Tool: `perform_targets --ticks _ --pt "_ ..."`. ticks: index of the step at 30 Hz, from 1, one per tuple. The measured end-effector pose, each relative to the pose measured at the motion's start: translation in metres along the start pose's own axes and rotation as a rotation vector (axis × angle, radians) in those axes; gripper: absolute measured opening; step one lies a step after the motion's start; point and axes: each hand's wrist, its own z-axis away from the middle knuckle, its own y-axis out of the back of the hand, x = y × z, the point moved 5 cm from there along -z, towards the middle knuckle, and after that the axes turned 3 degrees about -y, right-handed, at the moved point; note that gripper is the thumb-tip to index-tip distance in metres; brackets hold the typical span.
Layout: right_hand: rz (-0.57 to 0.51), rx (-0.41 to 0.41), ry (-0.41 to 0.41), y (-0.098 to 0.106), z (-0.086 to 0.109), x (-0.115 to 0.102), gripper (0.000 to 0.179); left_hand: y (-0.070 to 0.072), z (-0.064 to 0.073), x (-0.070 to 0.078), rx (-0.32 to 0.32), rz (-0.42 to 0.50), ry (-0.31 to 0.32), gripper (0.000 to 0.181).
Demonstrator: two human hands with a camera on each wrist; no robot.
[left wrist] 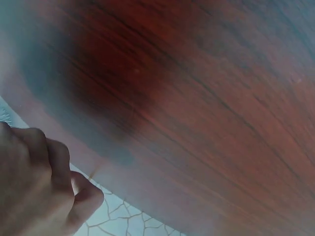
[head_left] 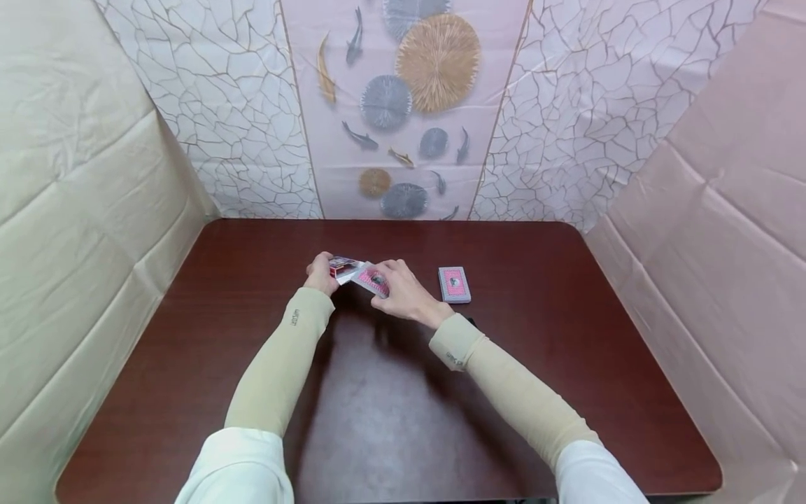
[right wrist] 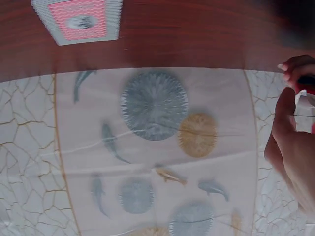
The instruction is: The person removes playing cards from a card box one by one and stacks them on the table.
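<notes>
In the head view my left hand (head_left: pixel 322 275) grips a small playing-card box (head_left: pixel 343 267) with dark and red printing, its end facing right. My right hand (head_left: pixel 403 292) pinches a pink-backed stack of playing cards (head_left: pixel 370 279) at that end of the box. How far the cards sit inside the box I cannot tell. Beyond my right wrist lies a second pink-and-grey deck of cards (head_left: pixel 454 285), flat on the table. The left wrist view catches only the back of my left hand (left wrist: pixel 37 179), its fingers curled. At the right wrist view's edge appears my right hand (right wrist: pixel 298 152).
The dark red-brown table (head_left: pixel 371 420) has rounded corners. Behind it hangs a patterned cloth backdrop (head_left: pixel 390 161), with pale padded walls on the left and right. A small black thing (head_left: pixel 471 322) shows beside my right cuff, mostly hidden.
</notes>
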Motion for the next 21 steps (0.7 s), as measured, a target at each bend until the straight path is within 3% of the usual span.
perform_targets --ticks 3,5,7,10,12,14,17,19,21 --pt "-0.045 0.093 -0.026 0.008 0.000 0.010 0.058 -0.003 0.044 0.011 0.002 -0.010 -0.010 0.061" --pt "-0.064 0.172 -0.081 0.014 0.000 0.021 0.056 -0.006 0.063 0.015 0.002 -0.023 -0.013 0.063" --pt "-0.070 0.247 -0.159 0.020 -0.001 0.035 0.054 -0.011 0.077 0.017 -0.010 -0.006 0.002 0.065" --pt "-0.042 0.323 -0.274 0.027 -0.001 0.059 0.049 -0.015 0.074 0.017 -0.036 0.001 0.012 0.063" --pt "-0.006 0.330 -0.332 0.030 0.000 0.075 0.047 -0.021 0.093 0.023 -0.037 -0.006 0.003 0.056" --pt "0.037 0.326 -0.376 0.031 0.002 0.089 0.046 -0.026 0.118 0.029 -0.035 -0.012 0.000 0.053" --pt "0.115 0.293 -0.428 0.028 0.007 0.107 0.046 -0.033 0.171 0.041 -0.029 -0.028 0.004 0.053" --pt "0.147 0.275 -0.456 0.024 0.012 0.117 0.047 -0.032 0.174 0.040 -0.052 -0.019 0.027 0.055" --pt "0.186 0.247 -0.483 0.019 0.018 0.125 0.046 -0.027 0.144 0.033 -0.058 -0.030 0.020 0.053"
